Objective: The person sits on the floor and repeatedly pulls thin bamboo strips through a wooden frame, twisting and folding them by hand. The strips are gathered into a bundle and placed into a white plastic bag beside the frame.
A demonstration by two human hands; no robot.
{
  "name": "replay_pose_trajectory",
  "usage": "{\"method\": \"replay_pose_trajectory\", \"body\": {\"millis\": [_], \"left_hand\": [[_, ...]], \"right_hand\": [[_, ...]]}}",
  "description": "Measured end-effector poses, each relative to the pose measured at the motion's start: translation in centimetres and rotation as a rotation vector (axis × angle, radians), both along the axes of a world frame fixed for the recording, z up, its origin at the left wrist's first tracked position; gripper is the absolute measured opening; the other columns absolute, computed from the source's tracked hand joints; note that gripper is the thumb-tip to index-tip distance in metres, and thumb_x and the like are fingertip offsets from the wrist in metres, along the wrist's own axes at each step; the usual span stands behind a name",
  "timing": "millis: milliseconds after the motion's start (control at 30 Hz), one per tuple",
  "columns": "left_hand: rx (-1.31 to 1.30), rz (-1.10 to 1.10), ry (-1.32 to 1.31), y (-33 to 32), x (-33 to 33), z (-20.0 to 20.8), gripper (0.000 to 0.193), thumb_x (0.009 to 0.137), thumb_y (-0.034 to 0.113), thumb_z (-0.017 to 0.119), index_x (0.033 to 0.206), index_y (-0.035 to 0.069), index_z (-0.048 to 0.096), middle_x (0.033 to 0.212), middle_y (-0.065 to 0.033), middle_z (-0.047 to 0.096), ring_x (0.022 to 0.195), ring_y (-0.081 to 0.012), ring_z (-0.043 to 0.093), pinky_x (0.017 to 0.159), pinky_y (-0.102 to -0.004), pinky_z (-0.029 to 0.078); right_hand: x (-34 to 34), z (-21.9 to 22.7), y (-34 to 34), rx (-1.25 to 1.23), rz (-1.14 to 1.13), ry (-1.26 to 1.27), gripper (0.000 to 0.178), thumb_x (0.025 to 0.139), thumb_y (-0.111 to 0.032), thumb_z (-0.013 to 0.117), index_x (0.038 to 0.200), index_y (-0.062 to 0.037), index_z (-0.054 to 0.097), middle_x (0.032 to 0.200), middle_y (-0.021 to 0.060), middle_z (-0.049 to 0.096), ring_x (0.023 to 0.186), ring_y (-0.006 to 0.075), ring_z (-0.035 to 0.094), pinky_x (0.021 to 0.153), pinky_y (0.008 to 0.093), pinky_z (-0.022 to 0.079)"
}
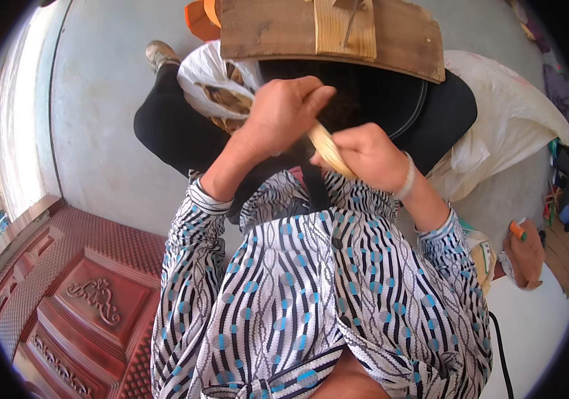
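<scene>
My left hand is closed over the upper end of a pale yellow strip-like piece, a flattish bundle with fine lengthwise lines whose exact kind I cannot make out. Lower down and to the right, my right hand is closed on the same piece, thumb and fingers pressed against it. The piece slants between the two hands above my lap, its rounded lower end showing under my right fingers. My left fingers hide its upper end.
Ahead stands a brown wooden board with a lighter block and a thin metal spike. A white plastic bag holding brown pieces is at left, a whitish sack at right. A red-brown carved panel lies lower left.
</scene>
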State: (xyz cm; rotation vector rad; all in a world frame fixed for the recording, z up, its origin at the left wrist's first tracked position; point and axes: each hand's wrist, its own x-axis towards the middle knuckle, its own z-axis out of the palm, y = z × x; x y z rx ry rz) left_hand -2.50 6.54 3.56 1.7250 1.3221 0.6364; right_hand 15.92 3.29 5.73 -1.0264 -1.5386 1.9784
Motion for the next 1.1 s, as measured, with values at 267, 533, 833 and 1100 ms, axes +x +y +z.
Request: {"method": "replay_pose_trajectory", "body": {"millis": [267, 533, 833, 1100], "left_hand": [[0.082, -0.194, -0.9, -6.4, 6.5, 8.8, 0.025, 0.092, 0.019, 0.057, 0.113, 0.005, 0.056, 0.082, -0.012, 0.065, 0.069, -0.0264, 0.067, 0.058, -0.0341, 0.054], [0.024, -0.027, -0.869, -5.4, 8.8, 4.4, 0.034, 0.083, 0.011, 0.066, 0.115, 0.004, 0.054, 0.083, -0.0159, 0.064, 0.075, -0.032, 0.067, 0.062, -0.0373, 0.053], [0.046, -0.024, -0.184, -4.9, 4.3, -0.4, 0.012, 0.084, 0.006, 0.064, 0.093, 0.002, 0.056, 0.073, -0.0053, 0.055, 0.063, -0.0124, 0.053, 0.055, -0.0284, 0.044], [0.671, 0.118, 0.034, -5.3, 3.0, -3.6, 0.035, 0.075, 0.005, 0.069, 0.109, 0.003, 0.062, 0.098, -0.0084, 0.067, 0.075, -0.0227, 0.061, 0.06, -0.0328, 0.049]], "right_hand": [[8.9, 11.9, 2.8, 0.221, 0.755, -0.072, 0.027, 0.091, -0.016, 0.061, 0.108, 0.0053, 0.067, 0.085, 0.0068, 0.068, 0.067, 0.0142, 0.062, 0.059, 0.0244, 0.05], [3.4, 3.8, -3.6, 0.52, -0.976, -0.151, 0.023, 0.09, -0.011, 0.061, 0.106, 0.0046, 0.067, 0.091, 0.0101, 0.069, 0.073, 0.0155, 0.064, 0.065, 0.0239, 0.05], [2.6, -1.5, 0.4, 1.0, -0.391, -0.575, 0.007, 0.083, -0.011, 0.068, 0.078, -0.0063, 0.066, 0.074, 0.0034, 0.064, 0.068, 0.023, 0.061, 0.065, 0.0299, 0.045], [2.1, -5.3, -0.4, 0.033, -0.262, -0.018, 0.026, 0.097, -0.016, 0.057, 0.108, 0.0062, 0.064, 0.105, 0.0085, 0.066, 0.091, 0.0159, 0.063, 0.084, 0.0256, 0.051]]}}
